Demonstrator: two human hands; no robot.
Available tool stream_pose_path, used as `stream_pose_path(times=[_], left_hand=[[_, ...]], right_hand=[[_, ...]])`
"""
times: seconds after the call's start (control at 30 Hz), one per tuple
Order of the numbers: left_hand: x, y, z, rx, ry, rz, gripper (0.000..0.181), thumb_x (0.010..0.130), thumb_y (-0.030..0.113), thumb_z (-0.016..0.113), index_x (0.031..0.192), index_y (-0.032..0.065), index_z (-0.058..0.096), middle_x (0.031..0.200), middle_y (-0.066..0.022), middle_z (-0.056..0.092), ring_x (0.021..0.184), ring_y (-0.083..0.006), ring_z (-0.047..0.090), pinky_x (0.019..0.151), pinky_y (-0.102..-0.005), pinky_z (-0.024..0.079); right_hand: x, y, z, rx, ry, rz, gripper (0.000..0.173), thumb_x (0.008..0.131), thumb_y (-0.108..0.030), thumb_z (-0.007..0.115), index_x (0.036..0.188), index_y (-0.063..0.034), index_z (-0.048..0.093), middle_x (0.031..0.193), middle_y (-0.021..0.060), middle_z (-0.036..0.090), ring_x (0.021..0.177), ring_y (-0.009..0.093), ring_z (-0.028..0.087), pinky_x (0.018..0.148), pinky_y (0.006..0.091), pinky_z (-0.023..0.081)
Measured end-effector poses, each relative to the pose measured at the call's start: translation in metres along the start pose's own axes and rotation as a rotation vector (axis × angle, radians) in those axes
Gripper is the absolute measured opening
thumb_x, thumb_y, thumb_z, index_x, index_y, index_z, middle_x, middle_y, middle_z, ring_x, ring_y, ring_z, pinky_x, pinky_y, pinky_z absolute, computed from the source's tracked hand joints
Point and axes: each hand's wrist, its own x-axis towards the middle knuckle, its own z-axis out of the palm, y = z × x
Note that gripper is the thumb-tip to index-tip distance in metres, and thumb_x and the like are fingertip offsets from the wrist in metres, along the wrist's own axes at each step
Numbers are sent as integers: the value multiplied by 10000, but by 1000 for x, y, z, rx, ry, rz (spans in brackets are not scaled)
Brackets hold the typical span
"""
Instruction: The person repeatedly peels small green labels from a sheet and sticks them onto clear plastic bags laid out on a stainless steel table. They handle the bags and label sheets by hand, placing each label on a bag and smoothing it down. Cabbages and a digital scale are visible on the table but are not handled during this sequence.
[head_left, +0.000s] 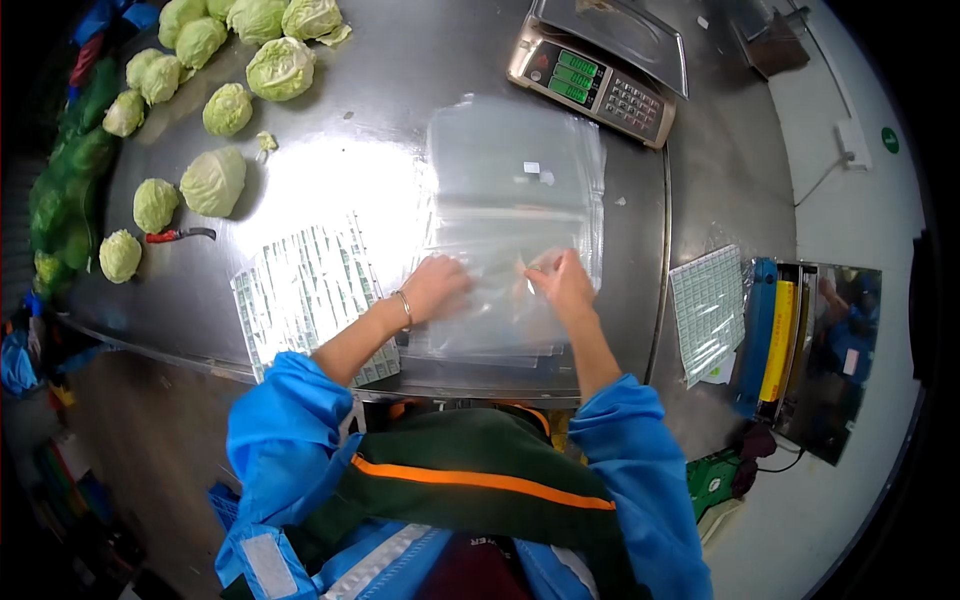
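Observation:
A stack of clear plastic bags (510, 191) lies flat on the steel table before me. My left hand (439, 289) is over the stack's left side, blurred, with a bracelet at the wrist; whether its fingers grip the film cannot be made out. Over the right part of the bags, my right hand (568, 285) has thumb and fingertips together at a small white piece (531, 286), perhaps a label. A small white label (531, 167) is on the upper part of the top bag. Left of my left hand lies a glossy sheet of printed labels (307, 292).
Several round cabbages or lettuces (214, 181) spread over the table's left side, near a red-handled knife (180, 235). A digital scale (592, 86) stands at the far right. Beyond the table seam (666, 225) are another label sheet (709, 311) and a blue and yellow bag sealer (772, 337).

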Motion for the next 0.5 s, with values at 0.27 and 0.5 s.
stream_pose_path(times=[0.27,0.5], left_hand=[[27,18,-48,-724,925,-692,315,822,287,620,1037,57,604,909,-136,613,857,-234,597,763,-345,459],[7,-8,2,-148,-101,-10,248,767,285,690,926,98,653,883,-108,630,881,-238,593,799,-318,456]], right_hand=[[-21,-25,-83,986,-19,53,324,750,-38,689,1029,-44,524,873,42,555,677,62,532,499,182,402],[12,34,25,42,201,-226,260,712,-54,712,944,-42,596,874,27,562,768,120,560,658,259,472]])
